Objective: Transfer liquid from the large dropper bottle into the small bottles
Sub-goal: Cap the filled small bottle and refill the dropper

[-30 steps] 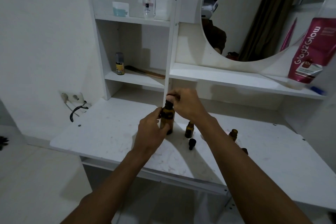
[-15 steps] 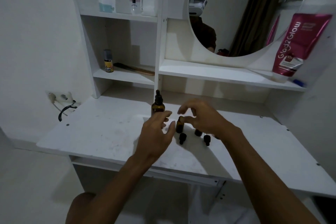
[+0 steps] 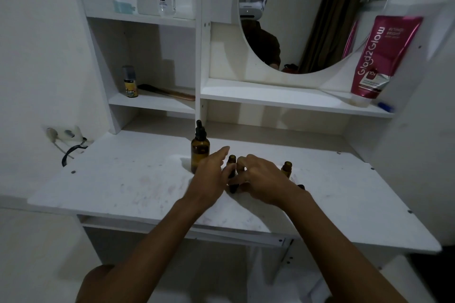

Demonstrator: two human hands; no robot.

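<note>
Set down since a second ago: large dropper bottle (image 3: 200, 149), then gripped by both hands, now standing free on the white desk (image 3: 123, 179), black dropper cap (image 3: 200, 128) on, long axis vertical, tip pointing up. Just right of it, left hand (image 3: 210, 176), fingers straight and slightly apart, apparently holding nothing. Further right, right hand (image 3: 264, 181), fingers curled beside the near small bottle (image 3: 231, 160); cannot tell whether pinching it or merely close. Stands upright between the two hands, right of the dropper bottle, mouth uncapped and pointing up. Further right again, beyond the right hand, second small bottle (image 3: 287, 168), likewise upright and open. Likely next: steadying the near small bottle, with the left hand nearer the large one for uncapping.
</note>
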